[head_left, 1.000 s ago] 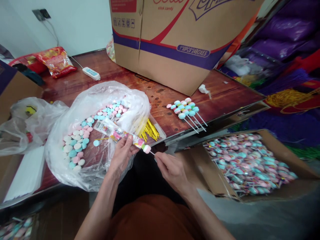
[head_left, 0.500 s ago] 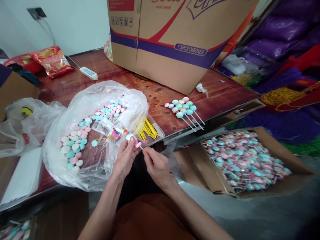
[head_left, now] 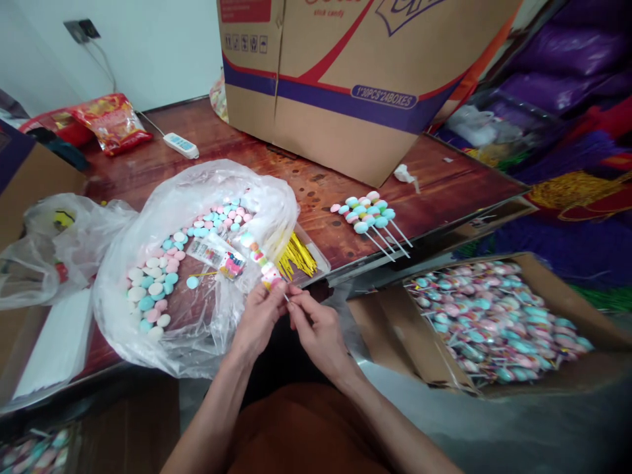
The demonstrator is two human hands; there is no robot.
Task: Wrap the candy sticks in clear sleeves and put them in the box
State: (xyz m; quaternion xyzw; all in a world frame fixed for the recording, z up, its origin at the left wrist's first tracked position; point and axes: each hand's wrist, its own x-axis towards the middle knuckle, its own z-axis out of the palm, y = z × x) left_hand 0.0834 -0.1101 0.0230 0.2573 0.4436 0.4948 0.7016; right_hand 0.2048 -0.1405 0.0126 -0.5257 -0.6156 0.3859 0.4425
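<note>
My left hand (head_left: 259,317) pinches the mouth of a narrow clear wrapper (head_left: 261,260) with a candy stick inside it. My right hand (head_left: 316,329) meets it at the table's front edge, its fingers pinched on the white stick end at the wrapper's mouth. Just beyond my hands lies a bundle of gold twist ties (head_left: 297,256). A big clear plastic bag (head_left: 162,316) holding several pastel pink, blue and white candy discs (head_left: 155,283) sits to the left. A small pile of unwrapped candy sticks (head_left: 369,214) rests on the table to the right.
A large cardboard carton (head_left: 345,79) stands at the back of the brown wooden table (head_left: 444,184). An open box of wrapped lollipops (head_left: 494,319) sits low on the right. Empty plastic bags (head_left: 44,243), a red snack packet (head_left: 111,122) and a power strip (head_left: 181,145) lie left.
The candy stick has slid up into the wrapper. My right hand has moved left to meet my left hand at the wrapper's mouth.
</note>
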